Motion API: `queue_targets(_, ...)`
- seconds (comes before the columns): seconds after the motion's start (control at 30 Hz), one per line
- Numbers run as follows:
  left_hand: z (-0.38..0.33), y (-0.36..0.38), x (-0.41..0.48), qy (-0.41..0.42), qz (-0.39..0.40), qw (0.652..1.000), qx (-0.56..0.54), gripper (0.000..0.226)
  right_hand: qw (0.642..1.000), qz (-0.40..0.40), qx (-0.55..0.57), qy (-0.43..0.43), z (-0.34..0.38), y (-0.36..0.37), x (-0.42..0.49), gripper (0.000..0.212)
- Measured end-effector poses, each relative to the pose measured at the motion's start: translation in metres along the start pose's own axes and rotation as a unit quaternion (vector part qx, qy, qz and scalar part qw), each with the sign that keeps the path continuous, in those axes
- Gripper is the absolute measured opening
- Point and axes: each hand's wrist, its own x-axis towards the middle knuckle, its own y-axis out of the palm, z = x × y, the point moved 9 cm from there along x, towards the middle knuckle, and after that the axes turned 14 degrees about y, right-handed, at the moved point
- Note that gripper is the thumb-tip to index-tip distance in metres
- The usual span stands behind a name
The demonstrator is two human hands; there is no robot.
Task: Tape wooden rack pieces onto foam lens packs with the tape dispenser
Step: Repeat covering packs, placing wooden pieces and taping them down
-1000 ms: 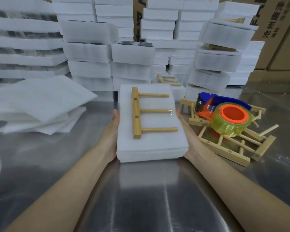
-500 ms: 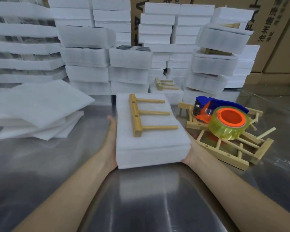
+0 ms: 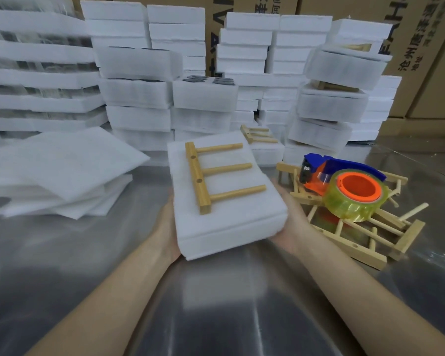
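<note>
Head view: my left hand point(image 3: 167, 227) and right hand point(image 3: 290, 222) clamp foam pack point(image 3: 229, 227) from both sides, fingers hidden beneath. Pack is tilted, at centre above table point(image 3: 216, 304). Wooden rack piece point(image 3: 203, 176) lies on pack top, three pegs pointing to 3 o'clock. Tape dispenser point(image 3: 344, 186) at 3 o'clock of pack, untouched, resting on loose rack pieces point(image 3: 365, 240). Foam sheets point(image 3: 62, 170) at 9 o'clock, stacked packs point(image 3: 139, 93) at 12.

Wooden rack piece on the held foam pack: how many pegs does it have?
3, all sticking right from the bar: far peg, middle peg, near peg. None hidden.
</note>
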Motion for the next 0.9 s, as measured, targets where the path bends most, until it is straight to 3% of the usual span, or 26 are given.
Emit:
queue_targets(0.1,-0.006,0.008,0.006,0.036,0.045,0.998,-0.033,0.027,0.994,0.027,-0.105,-0.026,0.009,0.008,-0.002,0.047)
queue_targets(0.2,-0.012,0.004,0.006,0.055,0.028,0.997,-0.055,0.032,0.98,0.103,-0.157,0.066,0.0,0.013,-0.011,0.045)
queue_targets(0.3,-0.01,0.006,0.003,0.035,0.014,0.998,-0.056,0.054,0.972,0.138,-0.14,0.126,-0.003,0.007,-0.016,0.056)
queue_targets(0.57,-0.006,0.034,0.0,0.014,0.134,0.987,-0.089,0.071,0.992,0.118,-0.044,0.025,0.022,-0.003,-0.01,0.057)
queue_targets(0.7,-0.019,0.037,-0.001,0.022,0.153,0.977,-0.147,0.088,0.994,0.092,-0.061,-0.028,0.038,-0.022,-0.007,0.053)
queue_targets(0.8,-0.039,0.029,0.002,0.063,0.161,0.97,-0.169,0.082,0.995,0.078,-0.041,-0.047,0.045,-0.027,-0.008,0.05)
queue_targets(0.9,-0.039,0.022,0.005,0.041,0.161,0.976,-0.138,0.064,0.997,0.048,0.033,-0.052,0.049,-0.032,-0.005,0.06)
